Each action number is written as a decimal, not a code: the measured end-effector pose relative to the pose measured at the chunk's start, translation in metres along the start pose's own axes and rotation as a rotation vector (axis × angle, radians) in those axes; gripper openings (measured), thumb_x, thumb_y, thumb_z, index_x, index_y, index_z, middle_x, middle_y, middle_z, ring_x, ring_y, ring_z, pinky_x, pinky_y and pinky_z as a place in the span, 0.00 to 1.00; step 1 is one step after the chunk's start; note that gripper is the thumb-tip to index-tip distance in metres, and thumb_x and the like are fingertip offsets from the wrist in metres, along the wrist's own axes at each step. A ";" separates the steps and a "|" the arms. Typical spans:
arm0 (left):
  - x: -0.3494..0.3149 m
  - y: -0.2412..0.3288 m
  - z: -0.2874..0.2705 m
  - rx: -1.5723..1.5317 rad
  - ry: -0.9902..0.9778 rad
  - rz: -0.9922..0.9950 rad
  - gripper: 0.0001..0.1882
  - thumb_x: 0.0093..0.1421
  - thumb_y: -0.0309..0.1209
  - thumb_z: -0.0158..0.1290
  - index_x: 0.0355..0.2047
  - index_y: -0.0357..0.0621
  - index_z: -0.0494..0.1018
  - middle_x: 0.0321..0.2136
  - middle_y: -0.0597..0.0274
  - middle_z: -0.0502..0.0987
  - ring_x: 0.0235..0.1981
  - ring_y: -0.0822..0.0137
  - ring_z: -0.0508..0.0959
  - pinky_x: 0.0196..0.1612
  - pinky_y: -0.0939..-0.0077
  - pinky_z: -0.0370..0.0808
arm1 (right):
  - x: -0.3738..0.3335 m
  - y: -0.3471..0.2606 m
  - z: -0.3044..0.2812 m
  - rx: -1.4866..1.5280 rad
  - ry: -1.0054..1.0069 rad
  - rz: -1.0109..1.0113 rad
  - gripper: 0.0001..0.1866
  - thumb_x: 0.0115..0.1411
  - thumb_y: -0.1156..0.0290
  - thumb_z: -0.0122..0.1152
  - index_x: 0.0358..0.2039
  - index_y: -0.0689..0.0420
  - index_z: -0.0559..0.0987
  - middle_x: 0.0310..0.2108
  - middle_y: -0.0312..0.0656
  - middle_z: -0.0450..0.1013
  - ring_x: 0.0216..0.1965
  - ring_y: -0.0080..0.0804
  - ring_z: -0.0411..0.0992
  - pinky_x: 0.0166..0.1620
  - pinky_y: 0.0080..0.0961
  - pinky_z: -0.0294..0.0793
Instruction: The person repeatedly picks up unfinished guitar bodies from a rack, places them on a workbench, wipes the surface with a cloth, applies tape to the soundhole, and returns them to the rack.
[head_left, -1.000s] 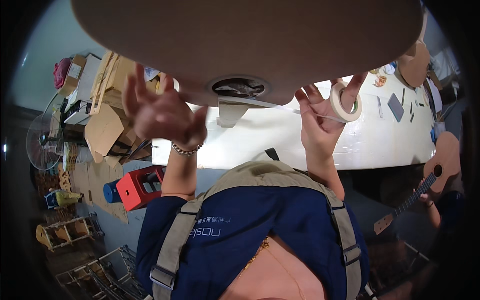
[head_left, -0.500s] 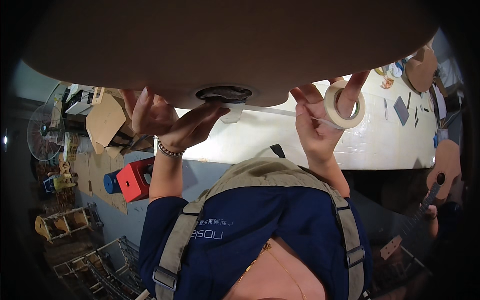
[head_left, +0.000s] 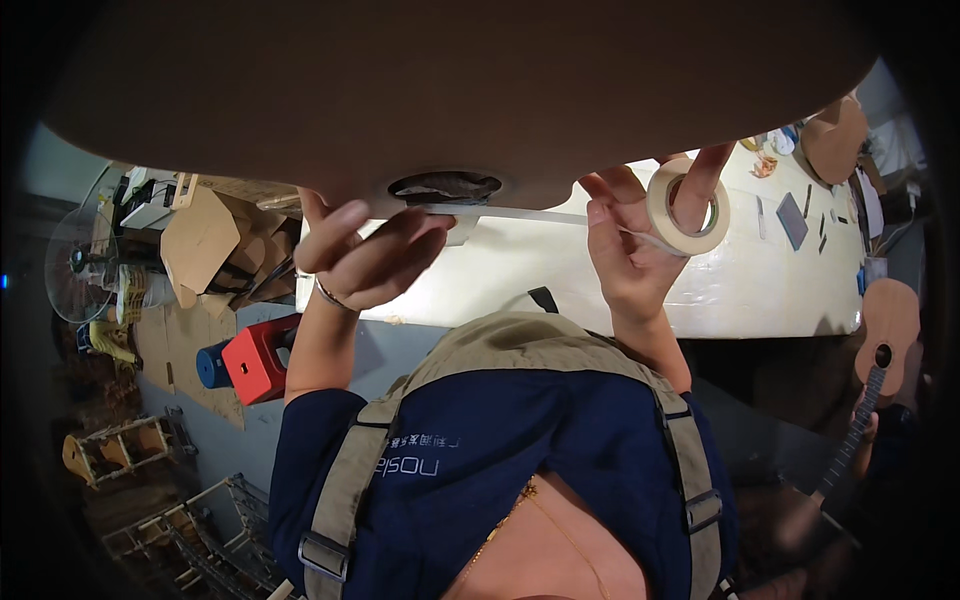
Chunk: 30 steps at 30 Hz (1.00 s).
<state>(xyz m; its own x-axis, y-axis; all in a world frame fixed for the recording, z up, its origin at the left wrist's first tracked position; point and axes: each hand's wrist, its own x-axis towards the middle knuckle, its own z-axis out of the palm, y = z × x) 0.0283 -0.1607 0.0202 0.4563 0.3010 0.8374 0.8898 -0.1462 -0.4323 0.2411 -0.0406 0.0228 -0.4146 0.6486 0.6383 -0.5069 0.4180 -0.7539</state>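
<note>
A large wooden guitar body (head_left: 450, 100) fills the top of the view, dark and close, with its round sound hole (head_left: 445, 187) at the lower edge. A pale strip of tape (head_left: 545, 215) stretches from beside the hole to a cream tape roll (head_left: 690, 244). My right hand (head_left: 632, 262) holds that roll, with a finger through its core and the thumb by the strip. Just below and left of the hole, my left hand (head_left: 370, 265) is raised with loosely bent, parted fingers. Its fingertips are near the strip's end; whether they touch it I cannot tell.
A white-covered table (head_left: 780, 285) lies beyond my hands, with a dark flat block (head_left: 792, 220) and small tools at right. Red (head_left: 252, 365) and blue (head_left: 212, 367) stools stand left, near stacked wooden panels (head_left: 200, 245). At far right, a person's hand holds another guitar (head_left: 893, 310).
My left hand has drawn back slightly from the sound hole and its fingers have loosened. The right hand, tape roll and stretched strip stay nearly in place. The view has shifted slightly.
</note>
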 end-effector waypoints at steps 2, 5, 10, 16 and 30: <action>0.011 0.005 0.001 -0.186 -0.036 -0.049 0.13 0.50 0.29 0.60 0.35 0.58 0.71 0.30 0.81 0.79 0.50 0.71 0.70 0.52 0.50 0.61 | 0.003 0.002 -0.002 -0.039 -0.003 -0.034 0.53 0.51 0.91 0.43 0.61 0.45 0.19 0.57 0.51 0.52 0.52 0.42 0.68 0.53 0.33 0.72; 0.022 0.011 -0.007 -0.194 -0.098 -0.105 0.15 0.48 0.28 0.60 0.36 0.57 0.71 0.30 0.80 0.79 0.47 0.72 0.72 0.50 0.50 0.61 | 0.006 -0.012 -0.006 -0.088 0.027 -0.047 0.54 0.52 0.89 0.47 0.61 0.47 0.19 0.57 0.51 0.53 0.51 0.42 0.69 0.50 0.32 0.74; 0.036 0.024 -0.017 -0.061 -0.207 -0.136 0.14 0.44 0.29 0.64 0.33 0.59 0.77 0.28 0.81 0.78 0.46 0.72 0.69 0.52 0.60 0.62 | 0.009 -0.018 -0.013 -0.123 0.031 -0.149 0.54 0.51 0.88 0.53 0.62 0.54 0.22 0.53 0.51 0.57 0.46 0.40 0.72 0.44 0.30 0.79; 0.037 0.026 -0.013 -0.023 -0.184 -0.147 0.10 0.44 0.30 0.63 0.29 0.59 0.81 0.26 0.79 0.78 0.45 0.72 0.69 0.53 0.54 0.58 | 0.014 -0.024 -0.014 -0.208 0.044 -0.134 0.53 0.50 0.88 0.55 0.63 0.56 0.27 0.49 0.50 0.61 0.43 0.38 0.73 0.41 0.29 0.80; 0.034 0.032 -0.012 -0.073 -0.159 -0.195 0.13 0.43 0.32 0.62 0.32 0.58 0.81 0.27 0.78 0.78 0.44 0.73 0.70 0.56 0.44 0.53 | 0.018 -0.033 -0.014 -0.332 0.019 -0.154 0.53 0.51 0.84 0.59 0.63 0.60 0.29 0.44 0.48 0.65 0.41 0.36 0.75 0.41 0.29 0.81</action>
<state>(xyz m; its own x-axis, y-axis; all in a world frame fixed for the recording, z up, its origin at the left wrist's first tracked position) 0.0722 -0.1660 0.0393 0.2739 0.4733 0.8372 0.9618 -0.1365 -0.2375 0.2612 -0.0342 0.0572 -0.3368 0.5720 0.7479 -0.2882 0.6936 -0.6602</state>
